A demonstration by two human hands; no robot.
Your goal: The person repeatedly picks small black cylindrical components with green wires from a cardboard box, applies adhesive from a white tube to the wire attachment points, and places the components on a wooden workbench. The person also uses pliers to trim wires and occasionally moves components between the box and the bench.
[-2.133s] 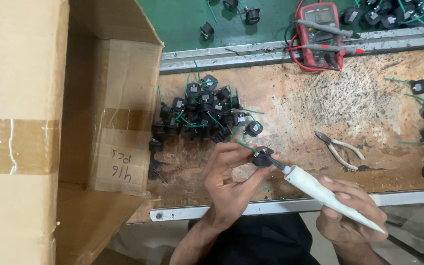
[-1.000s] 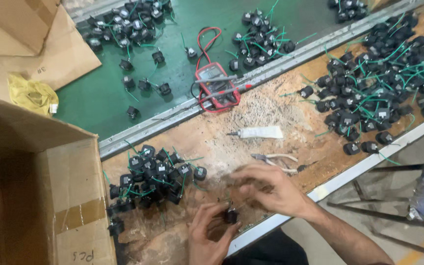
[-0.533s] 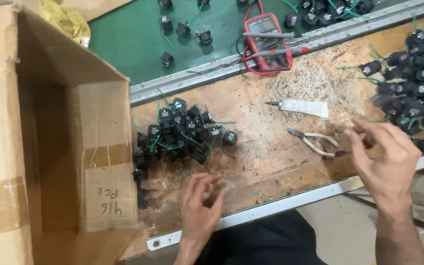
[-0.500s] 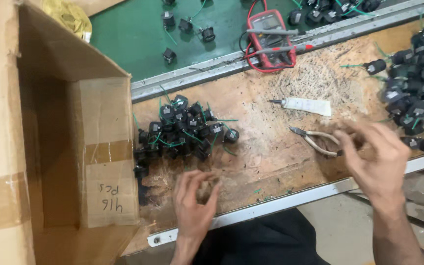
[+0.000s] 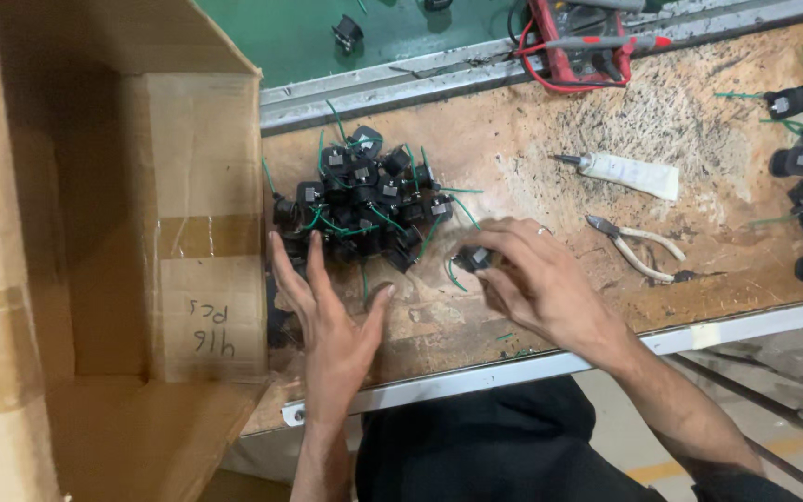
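Left hand [image 5: 327, 316] is lying spread at the pile of black parts [image 5: 364, 200], beside the cardboard box [image 5: 95, 232]; right hand [image 5: 536, 284] is pinching one black part [image 5: 472, 259] just right of the pile, near the worktop [image 5: 559, 112] front edge.

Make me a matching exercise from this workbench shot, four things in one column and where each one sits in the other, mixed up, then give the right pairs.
Things:
1. white glue tube
2. pliers
3. cardboard box
4. red multimeter

Places:
A. on the far edge of the bench, with red leads
B. open at the left end of the bench
C. on the wood, beyond the pliers
D. just to the right of the right hand

Pairs: 1-C, 2-D, 3-B, 4-A
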